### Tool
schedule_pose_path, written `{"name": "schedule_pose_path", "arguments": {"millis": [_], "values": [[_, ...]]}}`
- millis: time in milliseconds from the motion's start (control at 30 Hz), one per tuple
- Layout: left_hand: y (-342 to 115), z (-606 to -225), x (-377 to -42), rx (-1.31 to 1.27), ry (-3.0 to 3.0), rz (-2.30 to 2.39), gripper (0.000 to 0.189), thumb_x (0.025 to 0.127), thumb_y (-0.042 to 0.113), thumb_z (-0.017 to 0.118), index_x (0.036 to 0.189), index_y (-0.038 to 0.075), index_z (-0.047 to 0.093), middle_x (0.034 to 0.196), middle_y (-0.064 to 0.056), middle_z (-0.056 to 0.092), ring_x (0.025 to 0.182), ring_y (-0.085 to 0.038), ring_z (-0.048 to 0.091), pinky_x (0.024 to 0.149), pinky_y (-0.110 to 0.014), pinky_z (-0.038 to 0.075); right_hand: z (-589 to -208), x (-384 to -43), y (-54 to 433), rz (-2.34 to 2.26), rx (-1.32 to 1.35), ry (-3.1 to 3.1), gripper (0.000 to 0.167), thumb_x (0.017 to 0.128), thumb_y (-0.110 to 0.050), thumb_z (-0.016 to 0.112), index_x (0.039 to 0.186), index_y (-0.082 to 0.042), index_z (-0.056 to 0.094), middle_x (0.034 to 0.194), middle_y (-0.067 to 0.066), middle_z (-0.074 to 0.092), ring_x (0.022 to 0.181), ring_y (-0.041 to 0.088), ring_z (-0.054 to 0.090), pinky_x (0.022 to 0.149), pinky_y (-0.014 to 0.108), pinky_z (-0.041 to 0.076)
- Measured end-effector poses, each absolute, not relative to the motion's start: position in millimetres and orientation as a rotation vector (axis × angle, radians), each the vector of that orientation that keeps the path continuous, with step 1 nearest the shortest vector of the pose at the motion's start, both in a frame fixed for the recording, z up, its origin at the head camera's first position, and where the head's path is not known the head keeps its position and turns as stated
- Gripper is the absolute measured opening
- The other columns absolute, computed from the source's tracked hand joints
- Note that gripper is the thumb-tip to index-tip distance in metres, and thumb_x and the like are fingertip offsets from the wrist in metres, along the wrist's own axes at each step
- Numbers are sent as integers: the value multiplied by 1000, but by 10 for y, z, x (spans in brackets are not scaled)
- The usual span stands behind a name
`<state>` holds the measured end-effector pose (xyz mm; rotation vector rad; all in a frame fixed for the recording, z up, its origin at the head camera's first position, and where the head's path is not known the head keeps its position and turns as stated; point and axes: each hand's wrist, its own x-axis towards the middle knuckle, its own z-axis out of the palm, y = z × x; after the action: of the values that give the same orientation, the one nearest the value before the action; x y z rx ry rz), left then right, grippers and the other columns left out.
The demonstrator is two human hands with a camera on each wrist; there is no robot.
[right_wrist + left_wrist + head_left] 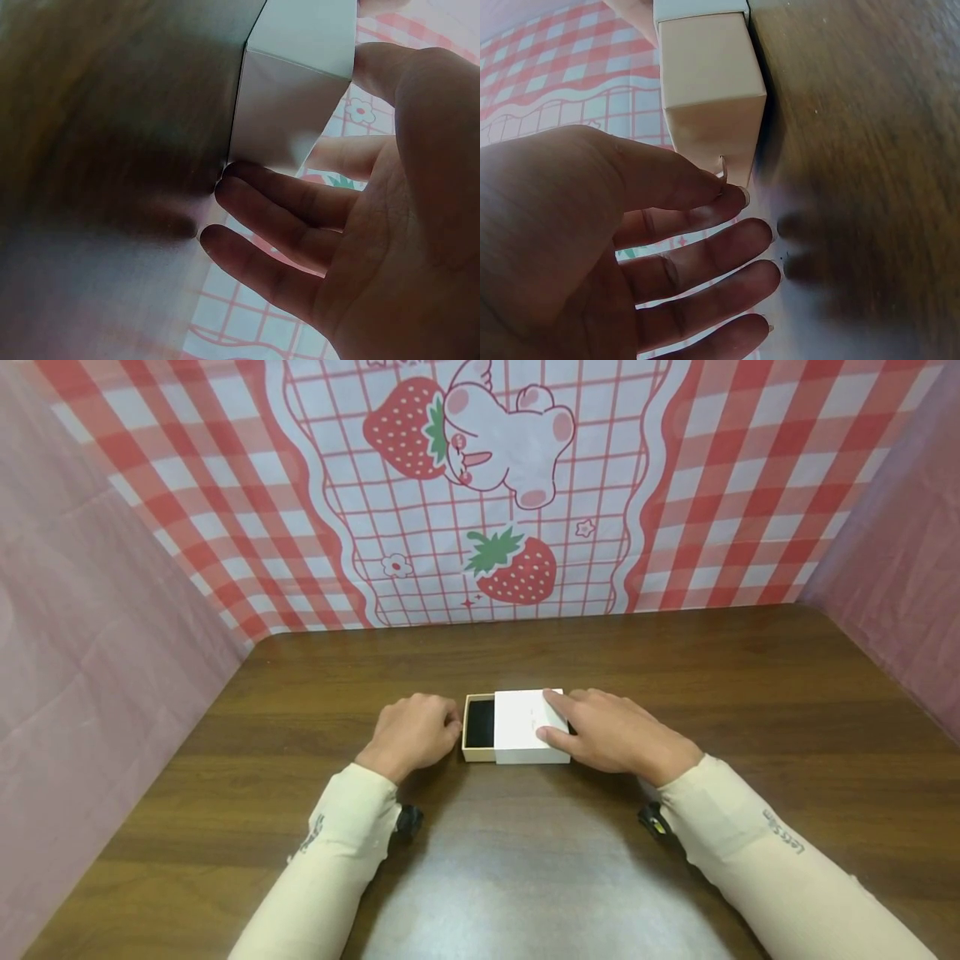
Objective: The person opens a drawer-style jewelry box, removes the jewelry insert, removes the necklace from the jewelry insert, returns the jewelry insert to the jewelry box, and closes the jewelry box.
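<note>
A small drawer box lies on the brown wooden table, its white sleeve slid partly off a tan inner tray. Black lining shows in the uncovered part of the tray. My left hand is at the tray's left end; in the left wrist view its thumb and forefinger pinch a small pull tab on the end face. Over the sleeve's right end, my right hand holds it, thumb and forefinger on the white top. In the right wrist view other fingers reach along the sleeve's end near the table.
Behind the table hangs a red-and-white checked cloth with strawberry prints. Pink cloth hangs at the left and right sides. Dark bands are on both wrists.
</note>
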<state>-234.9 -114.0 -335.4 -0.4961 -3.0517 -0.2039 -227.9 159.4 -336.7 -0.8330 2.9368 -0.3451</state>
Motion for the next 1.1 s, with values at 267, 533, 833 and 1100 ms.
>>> {"name": "schedule_pose_path", "arguments": {"millis": [267, 533, 833, 1100], "values": [[-1175, -3357, -2360, -474, -3054, -196, 19, 89, 19, 58, 71, 24, 61, 71, 4, 59, 67, -20, 56, 57, -43, 47, -3358, -2278, 1590, -351, -827, 2929, 71, 101, -51, 52, 153, -5, 38, 143, 23, 52, 130, 38, 50, 104, 58, 41], [-1192, -3349, -2366, -462, -3066, -196, 21, 88, 20, 56, 66, 21, 57, 69, 2, 58, 66, -21, 56, 54, -43, 45, -3360, -2274, 1590, -345, -829, 2937, 70, 101, -50, 52, 153, -4, 39, 142, 24, 52, 130, 38, 51, 103, 58, 41], [-1236, -3349, -2378, -458, -3084, -213, 20, 87, 18, 55, 67, 21, 56, 69, 1, 58, 67, -21, 55, 55, -42, 44, -3370, -2269, 1590, -340, -828, 2946, 70, 101, -50, 52, 153, -4, 39, 142, 24, 52, 130, 38, 51, 104, 58, 41], [-1260, -3329, -2382, -455, -3093, -240, 20, 87, 17, 56, 68, 22, 57, 68, 3, 56, 67, -19, 54, 56, -40, 43, -3363, -2271, 1584, -339, -827, 2942, 70, 101, -50, 52, 153, -5, 39, 142, 24, 52, 130, 38, 51, 103, 58, 41]]}}
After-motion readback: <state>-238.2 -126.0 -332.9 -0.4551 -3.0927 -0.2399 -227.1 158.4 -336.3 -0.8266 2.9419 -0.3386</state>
